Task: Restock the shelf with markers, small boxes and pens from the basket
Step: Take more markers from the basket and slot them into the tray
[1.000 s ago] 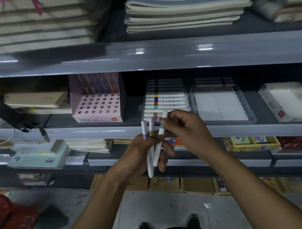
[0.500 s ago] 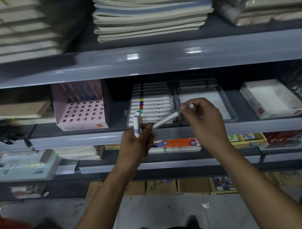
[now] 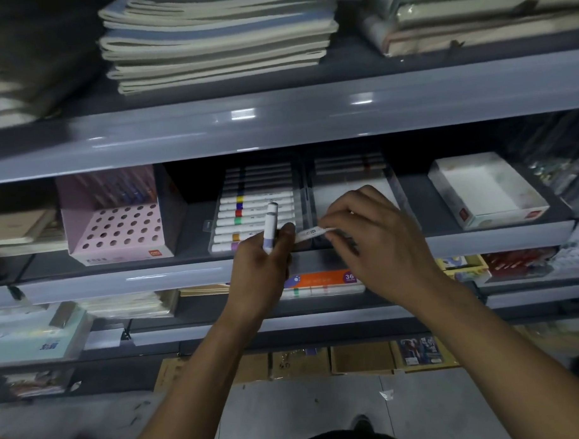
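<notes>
Gripping a smooth white marker upright in my left hand, I hold it just in front of the clear plastic tray on the grey metal shelf. Its barrel is a slim cylinder with a rounded dark-tipped cap at the top and a pale lilac band low down, where my curled fingers close round it. My right hand pinches a second white marker that lies nearly level, one end reaching toward my left thumb, the other hidden under my fingers.

Inside the tray, behind my left hand, more white markers lie side by side in flat rows, each with a small coloured band: yellow, blue, red, green, orange, purple. Just right of the tray sits a second clear tray, a few markers at its back and its floor bare and pale. Left of the tray stands a pink cardboard holder with a sloped face punched with round holes. Farther right of the tray rests an open white box, shallow and rectangular. Above the tray, on the next shelf, soft-covered notebooks lie stacked flat.
</notes>
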`<state>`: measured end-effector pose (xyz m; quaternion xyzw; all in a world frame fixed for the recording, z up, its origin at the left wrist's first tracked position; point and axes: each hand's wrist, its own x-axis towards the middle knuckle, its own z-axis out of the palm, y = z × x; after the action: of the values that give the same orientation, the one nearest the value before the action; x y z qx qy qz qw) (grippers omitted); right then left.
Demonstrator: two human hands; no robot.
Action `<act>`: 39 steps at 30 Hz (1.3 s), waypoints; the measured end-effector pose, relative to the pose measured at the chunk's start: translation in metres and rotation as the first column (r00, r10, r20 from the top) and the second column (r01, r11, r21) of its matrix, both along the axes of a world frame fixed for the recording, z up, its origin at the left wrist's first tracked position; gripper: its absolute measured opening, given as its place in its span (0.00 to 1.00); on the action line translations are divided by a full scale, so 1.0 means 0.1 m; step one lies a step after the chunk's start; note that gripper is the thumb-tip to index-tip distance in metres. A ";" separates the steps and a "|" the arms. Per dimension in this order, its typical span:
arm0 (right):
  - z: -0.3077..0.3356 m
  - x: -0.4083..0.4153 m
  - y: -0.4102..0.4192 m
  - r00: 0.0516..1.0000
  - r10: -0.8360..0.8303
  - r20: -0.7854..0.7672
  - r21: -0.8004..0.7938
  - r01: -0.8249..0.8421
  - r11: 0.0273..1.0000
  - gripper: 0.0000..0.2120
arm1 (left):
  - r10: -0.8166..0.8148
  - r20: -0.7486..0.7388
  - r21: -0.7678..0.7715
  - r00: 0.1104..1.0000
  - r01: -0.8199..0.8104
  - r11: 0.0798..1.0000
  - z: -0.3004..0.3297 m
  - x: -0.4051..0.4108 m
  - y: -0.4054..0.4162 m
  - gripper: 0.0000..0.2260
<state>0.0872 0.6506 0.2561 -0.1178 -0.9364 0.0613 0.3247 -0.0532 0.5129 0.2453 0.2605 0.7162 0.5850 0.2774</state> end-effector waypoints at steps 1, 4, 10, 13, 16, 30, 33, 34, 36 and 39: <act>0.00 0.02 0.03 1.000 0.002 0.005 0.025 -0.003 1.000 0.07 | -0.001 -0.011 -0.003 1.000 0.001 1.000 0.00 0.02 0.04 0.17; -0.01 0.07 0.17 1.000 0.005 0.029 0.087 -0.008 0.996 0.07 | 0.014 -0.026 0.004 1.000 -0.014 1.000 -0.01 0.06 0.14 0.17; -0.07 0.10 0.58 0.998 -0.014 0.057 0.062 0.010 0.998 0.06 | 0.045 -0.277 0.021 0.960 -0.041 0.999 -0.08 0.13 0.29 0.19; -0.02 0.06 0.75 0.994 -0.085 0.062 0.015 0.084 0.996 0.07 | 0.013 -0.406 0.017 0.914 -0.007 1.000 -0.16 0.15 0.32 0.13; 0.04 -0.06 0.92 0.976 -0.192 0.101 -0.032 0.196 0.980 0.07 | -0.038 -0.481 -0.024 0.876 0.030 0.999 -0.23 0.23 0.33 0.18; -0.22 -0.56 1.33 0.907 -0.287 0.307 0.056 0.284 0.957 0.16 | -0.020 -0.554 -0.054 0.832 -0.013 0.998 -0.34 0.26 0.32 0.16; -0.27 -0.57 1.29 0.898 -0.345 0.274 0.091 0.333 0.939 0.13 | -0.029 -0.545 -0.055 0.838 -0.002 0.998 -0.35 0.26 0.32 0.14; -0.28 -0.58 1.27 0.894 -0.357 0.270 0.105 0.342 0.934 0.14 | -0.029 -0.543 -0.053 0.839 0.000 0.999 -0.35 0.26 0.32 0.15; -0.29 -0.58 1.26 0.893 -0.358 0.274 0.122 0.337 0.933 0.13 | -0.026 -0.547 -0.050 0.837 -0.002 0.999 -0.36 0.26 0.32 0.15; -0.29 -0.58 1.26 0.903 -0.326 0.279 0.124 0.303 0.945 0.11 | -0.031 -0.543 -0.051 0.839 0.004 0.999 -0.37 0.25 0.32 0.14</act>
<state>0.0293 0.7764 0.2271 -0.2627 -0.9447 -0.0465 0.1909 -0.0285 0.5446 0.2080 0.4154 0.7769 0.4672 0.0745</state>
